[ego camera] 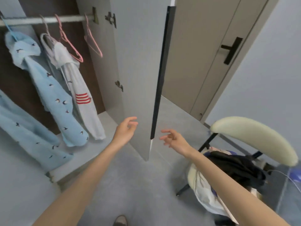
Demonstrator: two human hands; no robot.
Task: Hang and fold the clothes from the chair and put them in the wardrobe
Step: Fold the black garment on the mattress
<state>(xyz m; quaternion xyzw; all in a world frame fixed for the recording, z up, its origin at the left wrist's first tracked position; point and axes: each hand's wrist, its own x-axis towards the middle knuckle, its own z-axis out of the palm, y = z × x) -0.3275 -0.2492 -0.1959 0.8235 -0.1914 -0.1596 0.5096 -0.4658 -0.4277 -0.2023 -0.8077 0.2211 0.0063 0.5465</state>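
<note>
Our left hand (126, 129) and right hand (174, 139) are empty, fingers loosely open, and the clothes (236, 167) on the chair (254, 136) lie near-right, closest to the right hand.

At lower right, a heap of clothes (236, 168), black over white, lies on the cream chair (254, 137), while in the open wardrobe (104, 70) at upper left a blue bird-print garment (52, 98) and a white red-striped one (79, 88) hang beside two bare pink hangers (81, 59).

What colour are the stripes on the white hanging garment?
Red stripes, clearest in the head view.
</note>
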